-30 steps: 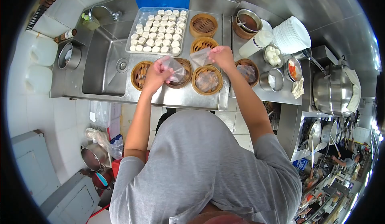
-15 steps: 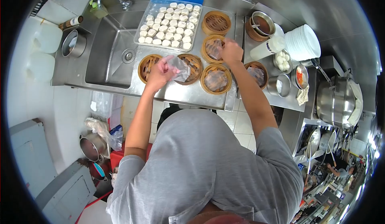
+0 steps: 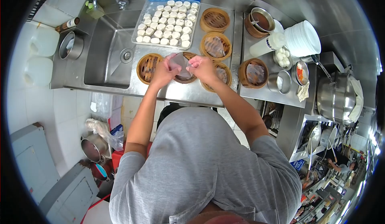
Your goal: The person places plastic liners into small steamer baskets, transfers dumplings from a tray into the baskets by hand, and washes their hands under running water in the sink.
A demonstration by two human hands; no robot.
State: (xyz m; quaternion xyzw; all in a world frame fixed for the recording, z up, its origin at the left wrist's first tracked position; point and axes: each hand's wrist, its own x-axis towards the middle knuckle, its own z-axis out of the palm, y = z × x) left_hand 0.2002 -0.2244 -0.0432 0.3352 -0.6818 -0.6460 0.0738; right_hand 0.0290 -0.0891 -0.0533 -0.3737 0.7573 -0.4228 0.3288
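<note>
Centrally, the left hand [image 3: 163, 74] pinches translucent film [image 3: 180, 62] above a steamer [image 3: 187, 80]. The right hand [image 3: 203, 68] is at the film's right edge, grip unclear.

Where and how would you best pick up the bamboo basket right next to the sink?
The bamboo basket is probably best held by its raised round rim, coming from the sink side: that edge is exposed, while the left-hand grip overlaps the opposite edge in this view.

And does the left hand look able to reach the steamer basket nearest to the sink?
Probably yes: the left hand is close to that steamer basket, with nothing visible between them, though it seems to hold a thin sheet.
</note>
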